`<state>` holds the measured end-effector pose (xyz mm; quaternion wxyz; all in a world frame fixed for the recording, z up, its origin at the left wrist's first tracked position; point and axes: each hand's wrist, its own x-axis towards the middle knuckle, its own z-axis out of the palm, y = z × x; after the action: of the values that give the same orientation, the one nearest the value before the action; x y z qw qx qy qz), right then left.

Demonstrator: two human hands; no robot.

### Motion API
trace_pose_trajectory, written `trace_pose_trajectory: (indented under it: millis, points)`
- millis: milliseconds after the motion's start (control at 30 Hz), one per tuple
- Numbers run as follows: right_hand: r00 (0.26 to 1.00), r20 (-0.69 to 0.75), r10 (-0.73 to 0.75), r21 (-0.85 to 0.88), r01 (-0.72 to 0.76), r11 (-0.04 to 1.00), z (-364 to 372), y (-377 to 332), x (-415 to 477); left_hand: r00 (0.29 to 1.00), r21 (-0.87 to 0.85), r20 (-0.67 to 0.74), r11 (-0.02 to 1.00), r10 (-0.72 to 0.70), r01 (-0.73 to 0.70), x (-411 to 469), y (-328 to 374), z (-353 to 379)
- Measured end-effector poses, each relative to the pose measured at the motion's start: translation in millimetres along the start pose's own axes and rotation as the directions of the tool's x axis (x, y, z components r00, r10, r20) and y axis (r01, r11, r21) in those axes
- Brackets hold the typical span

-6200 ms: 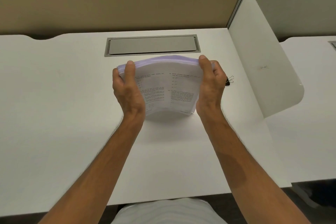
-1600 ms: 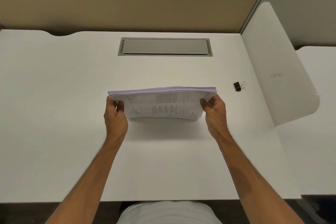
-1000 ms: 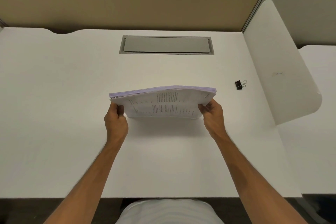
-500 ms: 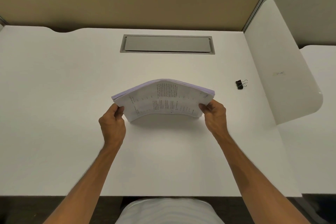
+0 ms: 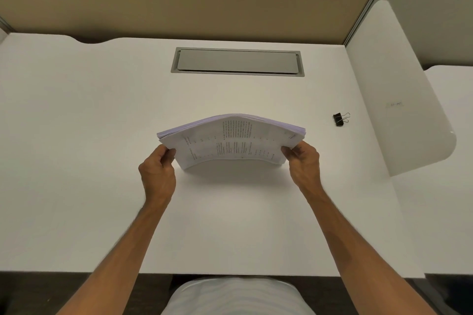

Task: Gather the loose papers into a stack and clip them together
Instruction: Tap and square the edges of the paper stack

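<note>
The stack [image 5: 230, 140] stands on its long edge on the desk [image 5: 76, 135], straight in front of the grey lid [image 5: 236, 61], on the person's side of it. The left hand [image 5: 157, 169] pinches 1 end and the right hand [image 5: 304, 161] pinches the other, thumbs toward the person and the other fingers hidden behind the paper. The clip [image 5: 339, 119] lies to the right of the lid and nearer the person, well apart from the stack.

The job now looks like lining up the edges. To do it well, hold both ends loosely enough for the sheets to slide, tap the bottom edge on the desk, and let the bend go flat. Then 1 hand should hold tight while the other goes for the clip.

1 second ago the top edge was nearly straight. Now the middle humps up like a little hill, and the hands sit a bit lower. The clip has not moved.
</note>
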<state>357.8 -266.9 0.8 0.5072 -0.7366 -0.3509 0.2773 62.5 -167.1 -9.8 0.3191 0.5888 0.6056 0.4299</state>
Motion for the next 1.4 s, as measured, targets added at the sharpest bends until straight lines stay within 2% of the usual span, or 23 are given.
trace_pose_trajectory:
  millis: [233,400,700,833,933,1067,1267,1333,1400]
  points:
    - [1.0,0.023,-0.017,-0.005,0.017,1.0,0,3,0,0.999,0.002,0.051,1.0,-0.015,0.015,2,-6,-3]
    - [0.999,0.006,-0.044,0.007,0.044,0.999,1,0,3,1.0,-0.028,0.019,1.0,-0.009,0.01,4,-1,-5]
    - [0.999,0.035,-0.041,0.003,0.041,0.999,3,6,2,0.998,0.031,0.057,0.999,-0.038,0.037,4,-7,-6]
    - [0.989,0.136,-0.063,0.045,0.057,0.997,-8,2,8,0.991,0.008,0.101,0.996,-0.088,0.088,12,8,-12]
    - [0.963,0.269,-0.028,0.121,-0.004,0.993,-24,-2,15,0.975,-0.046,0.167,0.987,-0.144,0.154,25,18,-21]
    - [0.914,0.394,0.094,0.199,-0.184,0.963,-39,-7,15,0.926,-0.005,0.307,0.972,-0.221,0.233,46,27,-34]
    - [0.877,0.404,0.261,0.259,-0.383,0.887,-44,-5,4,0.828,-0.118,0.47,0.908,-0.306,0.402,61,36,-40]
    - [0.874,0.387,0.294,0.279,-0.415,0.866,-46,-2,-1,0.778,-0.167,0.532,0.859,-0.335,0.484,61,33,-44]
    - [0.878,0.354,0.323,0.319,-0.438,0.841,-47,-1,-6,0.718,-0.289,0.583,0.728,-0.381,0.621,58,29,-46]
